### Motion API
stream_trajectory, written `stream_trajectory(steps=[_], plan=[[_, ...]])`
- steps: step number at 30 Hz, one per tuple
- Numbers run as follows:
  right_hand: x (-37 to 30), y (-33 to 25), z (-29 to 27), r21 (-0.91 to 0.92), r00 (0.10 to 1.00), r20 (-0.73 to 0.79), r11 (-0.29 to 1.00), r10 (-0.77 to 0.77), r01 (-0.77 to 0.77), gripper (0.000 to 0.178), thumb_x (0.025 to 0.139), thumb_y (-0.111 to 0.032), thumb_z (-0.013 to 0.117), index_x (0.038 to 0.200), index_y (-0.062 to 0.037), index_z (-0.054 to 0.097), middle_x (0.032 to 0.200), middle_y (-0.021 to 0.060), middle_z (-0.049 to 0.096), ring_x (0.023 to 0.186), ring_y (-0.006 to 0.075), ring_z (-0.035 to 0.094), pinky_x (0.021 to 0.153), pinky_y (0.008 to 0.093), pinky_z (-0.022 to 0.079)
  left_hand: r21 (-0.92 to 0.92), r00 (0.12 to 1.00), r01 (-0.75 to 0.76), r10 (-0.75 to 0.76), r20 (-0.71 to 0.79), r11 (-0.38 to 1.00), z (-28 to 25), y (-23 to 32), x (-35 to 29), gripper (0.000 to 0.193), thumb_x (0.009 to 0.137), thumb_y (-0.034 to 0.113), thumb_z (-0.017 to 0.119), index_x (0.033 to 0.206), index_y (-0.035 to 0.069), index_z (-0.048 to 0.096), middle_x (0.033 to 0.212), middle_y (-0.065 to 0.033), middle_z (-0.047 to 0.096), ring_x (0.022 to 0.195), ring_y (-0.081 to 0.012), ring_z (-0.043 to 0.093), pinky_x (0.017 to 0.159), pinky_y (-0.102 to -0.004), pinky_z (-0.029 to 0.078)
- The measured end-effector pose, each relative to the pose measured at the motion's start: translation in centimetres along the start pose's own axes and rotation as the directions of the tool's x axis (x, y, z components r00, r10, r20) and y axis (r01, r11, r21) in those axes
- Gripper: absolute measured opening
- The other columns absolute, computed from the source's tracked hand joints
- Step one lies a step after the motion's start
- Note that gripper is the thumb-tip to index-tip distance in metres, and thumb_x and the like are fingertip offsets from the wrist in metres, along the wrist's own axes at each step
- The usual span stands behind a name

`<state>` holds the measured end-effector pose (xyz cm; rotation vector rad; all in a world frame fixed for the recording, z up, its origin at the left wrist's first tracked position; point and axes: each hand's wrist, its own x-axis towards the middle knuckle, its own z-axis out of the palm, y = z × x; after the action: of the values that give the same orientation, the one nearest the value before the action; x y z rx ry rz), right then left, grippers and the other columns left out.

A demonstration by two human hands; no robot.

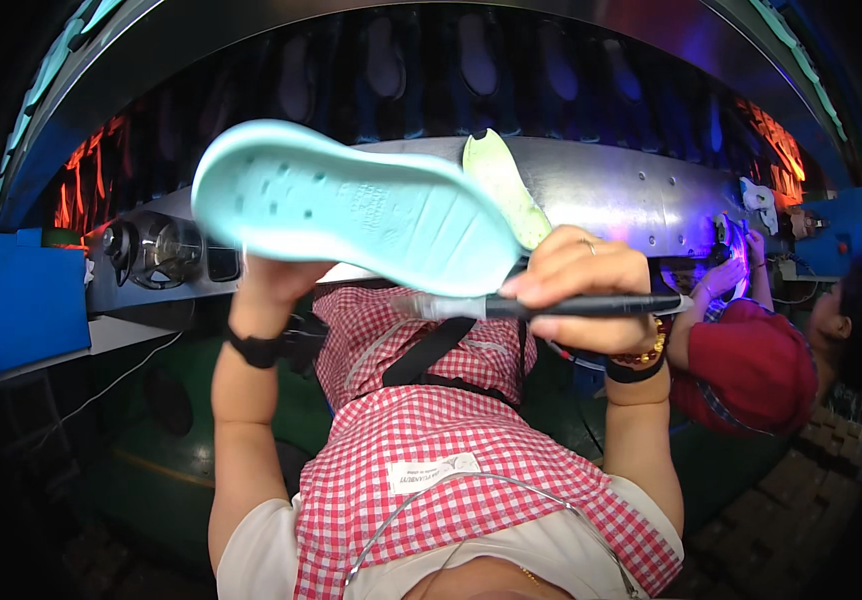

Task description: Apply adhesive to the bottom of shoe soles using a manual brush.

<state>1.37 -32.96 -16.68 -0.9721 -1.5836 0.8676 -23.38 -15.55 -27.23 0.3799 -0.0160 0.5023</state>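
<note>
A light turquoise shoe sole (351, 205) is held up in front of me, tilted, its face with small holes and ridges showing. My left hand (284, 278) grips its wider end from below, the fingers mostly hidden behind it. My right hand (596, 275) is closed round a slim black-handled brush (601, 306), whose silvery collar and blurred pale tip point left under the sole. The fingertips of that hand are at the sole's narrower end; whether they press on it I cannot tell. Behind it a yellow-green sole (496, 180) lies on the metal bench (601, 185).
Beyond the bench runs a dark machine opening (386, 60) with a row of soles. A clear container with a black lid (166, 250) stands at left, near a blue box (26, 300). At right a co-worker in red (751, 365) works beside a purple-lit spot.
</note>
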Motion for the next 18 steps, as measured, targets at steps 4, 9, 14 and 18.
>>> stream_trajectory(steps=[4,9,14,18], plan=[[0.5,3.9,2.1,0.168,0.874,-0.154,0.884,0.46,-0.436,0.017,0.072,-0.002,0.066,0.088,0.0018,0.064,0.078,0.0074,0.064,0.069,0.0082,0.058,0.062,0.0205,0.047,0.069,0.987,0.042,-0.031,-0.16,0.997,2.5,-4.6,3.3,0.094,0.075,0.075,0.006,0.133,0.004,0.025,0.125,-0.0257,0.04,0.112,-0.0392,0.043,0.094,-0.0505,0.035],[1.3,5.6,3.1,0.068,0.887,-0.254,0.922,0.386,-0.382,0.018,0.072,-0.004,0.066,0.089,0.0015,0.064,0.078,0.0076,0.064,0.072,0.0098,0.059,0.063,0.0215,0.047,0.044,0.922,-0.044,0.057,-0.382,0.998,2.1,-7.0,4.0,0.087,0.077,0.073,0.014,0.128,0.005,0.034,0.118,-0.0198,0.047,0.108,-0.0325,0.048,0.094,-0.0447,0.038],[0.4,4.5,4.5,-0.449,0.995,0.065,0.888,-0.074,0.095,0.018,0.066,-0.007,0.065,0.084,-0.0051,0.065,0.069,0.0085,0.061,0.065,0.0224,0.058,0.059,0.0293,0.047,0.207,0.855,-0.172,0.25,-0.455,0.963,0.7,-5.2,4.3,0.074,0.082,0.067,0.02,0.124,0.01,0.039,0.112,-0.0088,0.053,0.105,-0.0233,0.051,0.092,-0.0392,0.041],[0.5,3.6,2.7,-0.181,0.995,0.086,0.981,-0.059,0.074,0.017,0.067,-0.007,0.067,0.084,-0.0052,0.066,0.069,0.0082,0.061,0.064,0.0197,0.058,0.058,0.0285,0.047,0.249,0.842,-0.26,0.345,-0.414,0.933,1.7,-4.7,4.0,0.081,0.079,0.07,0.02,0.121,0.005,0.041,0.105,-0.0152,0.056,0.097,-0.0295,0.055,0.088,-0.0418,0.043]])
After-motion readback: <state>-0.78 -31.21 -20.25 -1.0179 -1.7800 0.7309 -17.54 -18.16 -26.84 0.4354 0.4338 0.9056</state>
